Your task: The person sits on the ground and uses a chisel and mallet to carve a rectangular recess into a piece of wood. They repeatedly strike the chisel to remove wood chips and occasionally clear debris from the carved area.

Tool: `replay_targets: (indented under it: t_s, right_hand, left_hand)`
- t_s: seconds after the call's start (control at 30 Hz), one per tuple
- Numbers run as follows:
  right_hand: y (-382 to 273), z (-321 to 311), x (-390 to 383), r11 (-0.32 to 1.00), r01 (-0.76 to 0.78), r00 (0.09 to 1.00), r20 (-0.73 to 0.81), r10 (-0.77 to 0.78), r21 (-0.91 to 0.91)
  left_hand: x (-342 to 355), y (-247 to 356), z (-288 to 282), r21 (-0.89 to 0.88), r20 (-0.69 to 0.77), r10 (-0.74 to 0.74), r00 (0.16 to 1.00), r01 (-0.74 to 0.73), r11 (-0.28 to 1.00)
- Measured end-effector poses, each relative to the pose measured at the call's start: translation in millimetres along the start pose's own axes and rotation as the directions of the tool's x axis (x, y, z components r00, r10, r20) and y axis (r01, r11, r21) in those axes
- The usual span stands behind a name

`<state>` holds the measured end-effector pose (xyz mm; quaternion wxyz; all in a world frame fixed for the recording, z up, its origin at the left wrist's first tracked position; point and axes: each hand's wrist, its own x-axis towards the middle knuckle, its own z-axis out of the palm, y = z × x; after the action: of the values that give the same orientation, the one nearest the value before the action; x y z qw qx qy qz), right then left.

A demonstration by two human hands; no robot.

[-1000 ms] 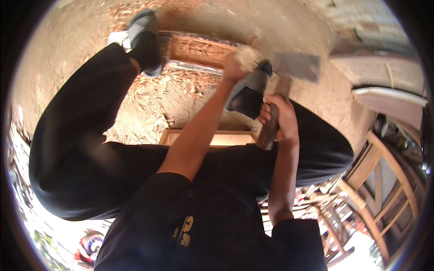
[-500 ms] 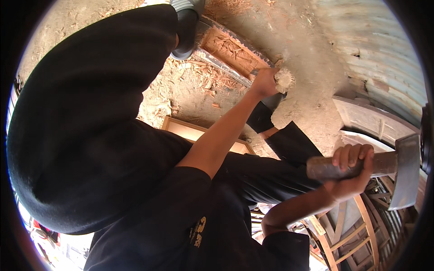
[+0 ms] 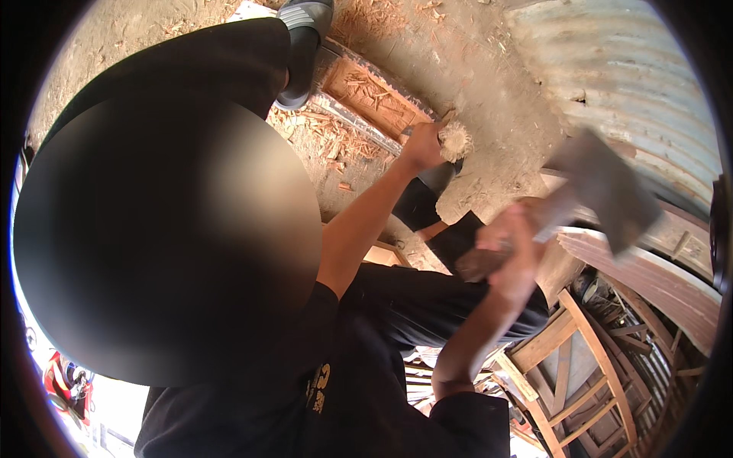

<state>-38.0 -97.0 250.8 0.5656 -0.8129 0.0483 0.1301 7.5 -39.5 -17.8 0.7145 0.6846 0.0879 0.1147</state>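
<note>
My left hand point(image 3: 424, 146) is closed round a chisel, whose frayed, mushroomed wooden end point(image 3: 456, 142) sticks out beyond my fist. It is at the near end of a long wooden block point(image 3: 359, 122). A rectangular hollow in the block holds red-brown chips point(image 3: 372, 93). My right hand point(image 3: 508, 237), blurred by motion, grips the handle of a mallet-like tool with a broad, flat grey-brown head point(image 3: 607, 191). The tool is raised to the right, apart from the chisel. My sandalled left foot point(image 3: 304, 42) is at the block's far end; my right foot point(image 3: 439, 175) is near my left hand.
Wood shavings point(image 3: 328, 141) litter the dirt floor. Corrugated metal sheet point(image 3: 626, 69) stands at the upper right. Curved wooden boards point(image 3: 649, 275) and a wooden slatted frame point(image 3: 584, 374) lie at the right. A pale wooden frame point(image 3: 385, 254) is beside my right leg. A dark blur hides much of the left.
My right hand has swung the mallet leftward and up the picture; its head is now tilted and smeared. My left hand still grips the chisel. The whole view has shifted slightly.
</note>
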Motion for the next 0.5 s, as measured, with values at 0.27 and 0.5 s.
replay_targets:
  t_s: [0.27, 0.5]
  right_hand:
    - [96, 8, 19, 0.982, 0.104, 0.98, -0.183, -0.075, 0.158]
    - [72, 7, 20, 0.875, -0.444, 0.896, 0.076, 0.438, 0.196]
  left_hand:
    - [0, -1, 3, 0.023, 0.018, 0.006, 1.0, -0.007, 1.0]
    - [3, -4, 3, 0.015, 0.029, 0.018, 0.999, -0.018, 1.0]
